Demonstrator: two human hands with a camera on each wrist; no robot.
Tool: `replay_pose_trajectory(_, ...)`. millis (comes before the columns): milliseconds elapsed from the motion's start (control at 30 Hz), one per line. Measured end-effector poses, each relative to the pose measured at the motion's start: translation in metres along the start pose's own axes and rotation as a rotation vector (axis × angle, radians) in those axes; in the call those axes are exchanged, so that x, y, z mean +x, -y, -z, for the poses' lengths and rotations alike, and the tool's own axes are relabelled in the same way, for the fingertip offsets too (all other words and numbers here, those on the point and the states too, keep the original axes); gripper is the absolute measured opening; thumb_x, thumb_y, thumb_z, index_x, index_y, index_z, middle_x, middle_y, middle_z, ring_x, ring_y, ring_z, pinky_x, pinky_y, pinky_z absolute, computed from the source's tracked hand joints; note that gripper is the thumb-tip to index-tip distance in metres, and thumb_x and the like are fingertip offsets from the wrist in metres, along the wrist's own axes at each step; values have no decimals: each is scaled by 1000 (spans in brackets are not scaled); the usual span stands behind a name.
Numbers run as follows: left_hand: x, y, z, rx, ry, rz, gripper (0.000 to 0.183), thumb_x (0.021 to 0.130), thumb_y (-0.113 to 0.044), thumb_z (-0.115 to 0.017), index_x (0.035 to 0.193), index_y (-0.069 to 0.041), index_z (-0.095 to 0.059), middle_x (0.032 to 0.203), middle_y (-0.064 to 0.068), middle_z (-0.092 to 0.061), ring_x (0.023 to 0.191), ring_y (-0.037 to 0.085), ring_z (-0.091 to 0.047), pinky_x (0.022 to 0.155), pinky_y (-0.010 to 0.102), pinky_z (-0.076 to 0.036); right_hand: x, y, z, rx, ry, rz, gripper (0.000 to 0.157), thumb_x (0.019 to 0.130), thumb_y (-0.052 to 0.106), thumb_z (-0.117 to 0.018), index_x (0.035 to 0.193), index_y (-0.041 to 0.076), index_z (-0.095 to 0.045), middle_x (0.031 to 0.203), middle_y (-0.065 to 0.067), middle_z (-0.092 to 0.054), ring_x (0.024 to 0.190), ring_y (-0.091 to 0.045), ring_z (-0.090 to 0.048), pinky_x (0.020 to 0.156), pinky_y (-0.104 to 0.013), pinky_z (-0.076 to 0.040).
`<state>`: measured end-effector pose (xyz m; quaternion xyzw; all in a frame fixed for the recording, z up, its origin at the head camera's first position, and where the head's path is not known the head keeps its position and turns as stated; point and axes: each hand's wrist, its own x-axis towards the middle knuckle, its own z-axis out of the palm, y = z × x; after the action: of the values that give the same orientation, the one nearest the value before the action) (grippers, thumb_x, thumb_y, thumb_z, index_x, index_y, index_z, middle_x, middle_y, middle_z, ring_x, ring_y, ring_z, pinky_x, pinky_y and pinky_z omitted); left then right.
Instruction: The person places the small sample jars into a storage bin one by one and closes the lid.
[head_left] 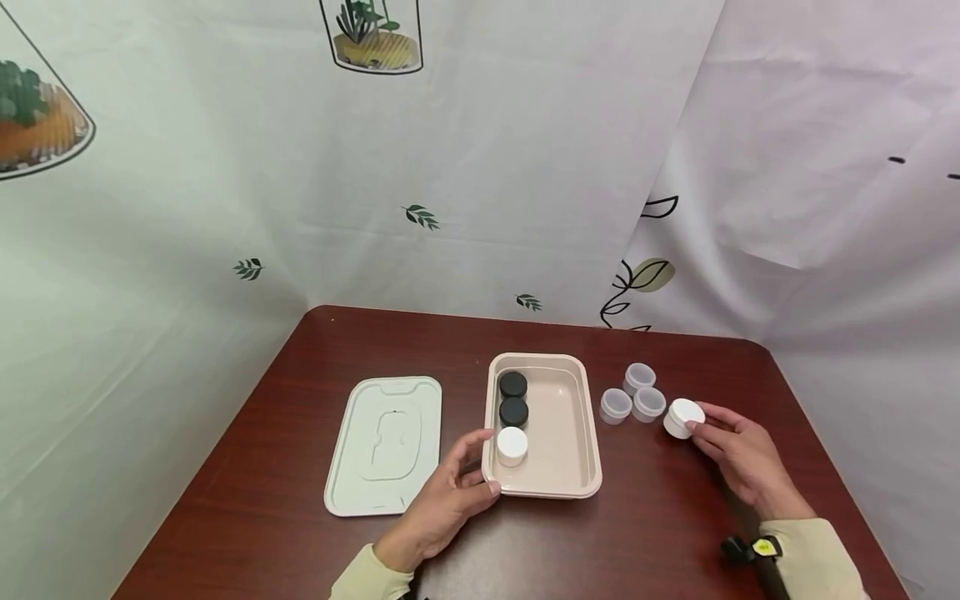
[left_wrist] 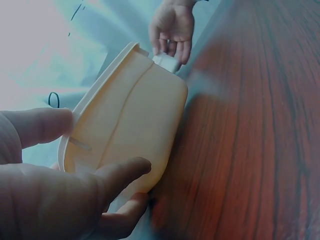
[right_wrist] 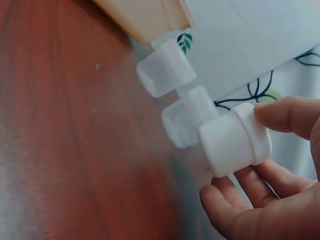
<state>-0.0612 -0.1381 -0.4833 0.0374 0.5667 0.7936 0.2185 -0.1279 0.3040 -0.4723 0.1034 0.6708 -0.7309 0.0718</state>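
Note:
A beige rectangular tray (head_left: pixel 558 433) stands on the table, with two black-lidded jars (head_left: pixel 513 412) and a white jar (head_left: pixel 512 446) lined along its left side. My left hand (head_left: pixel 442 500) holds the tray's near left corner; in the left wrist view the thumb lies at the rim and other fingers touch the outer wall. Right of the tray, my right hand (head_left: pixel 742 454) grips a second white jar (right_wrist: pixel 232 142) by its lid, thumb on one side and fingers on the other. Three translucent small cups (head_left: pixel 648 403) are grouped between that jar and the tray.
A flat pale lid (head_left: pixel 384 446) lies on the table left of the tray. The dark red-brown table (head_left: pixel 262 467) meets a white patterned cloth (head_left: pixel 480 167) at its back and sides. A wrist strap with a small device (head_left: pixel 752 548) is on the right arm.

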Motion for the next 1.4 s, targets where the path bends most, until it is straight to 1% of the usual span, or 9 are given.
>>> replay_pose_trajectory(100,0,-1,0,3,0,2,78,94,6,-68,161,-13,-33,156,25,-30,122,24,-62,97,36,-53,-2,11,-1,51,13,33,27,99,5,-73,116,27,-73,108,16,-72,97,-2,-74,86,-24,-61)
replay_pose_trajectory(333,0,-4,-2,9,-2,15,78,94,5,-68,161,-13,-33,156,26,-28,121,24,-63,95,35,-54,-4,37,-19,46,79,130,30,100,1,-69,123,19,-70,113,11,-71,98,-5,-74,86,-24,-62)
replay_pose_trajectory(500,1,-6,-3,8,-14,28,77,93,6,-68,160,-13,-34,156,26,-28,122,25,-63,95,35,-55,-6,51,-46,43,157,173,33,98,-5,-67,125,15,-68,112,5,-72,99,-8,-72,87,-26,-62)
replay_pose_trajectory(667,1,-8,-4,4,-26,33,77,93,7,-67,160,-13,-34,156,26,-29,123,27,-63,96,36,-56,-9,58,-79,-4,235,196,37,96,-6,-68,129,11,-67,113,3,-72,101,-9,-71,87,-28,-62)
replay_pose_trajectory(800,1,-8,-5,2,-28,36,77,93,7,-67,159,-13,-35,157,25,-29,123,26,-64,96,36,-56,-14,58,-106,-85,295,183,49,94,-7,-69,141,-4,-57,114,4,-72,103,-8,-72,89,-28,-62)
replay_pose_trajectory(933,1,-9,-5,1,-28,39,77,93,7,-67,159,-12,-34,157,25,-29,123,26,-64,96,36,-56,-18,53,-132,-196,354,161,57,92,-4,-72,144,-15,-51,116,-2,-75,103,-8,-73,90,-30,-62)
replay_pose_trajectory(1100,1,-8,-4,-2,-26,33,77,92,8,-67,160,-12,-34,158,26,-29,123,27,-64,96,36,-56,-19,43,-158,-273,450,133,56,90,1,-77,140,-14,-55,120,-20,-75,103,-9,-73,88,-30,-61)
replay_pose_trajectory(1167,1,-8,-4,-2,-25,31,78,92,8,-67,159,-12,-33,158,26,-28,123,27,-64,96,36,-56,-19,38,-166,-298,489,137,56,89,2,-78,138,-14,-57,122,-23,-74,104,-11,-73,88,-28,-61)
replay_pose_trajectory(1400,2,-6,-2,0,-23,34,77,92,8,-66,159,-12,-33,159,27,-28,125,28,-63,96,35,-56,-21,23,-185,-411,600,155,50,84,5,-80,130,-9,-66,115,-17,-76,103,-16,-72,84,-21,-58)
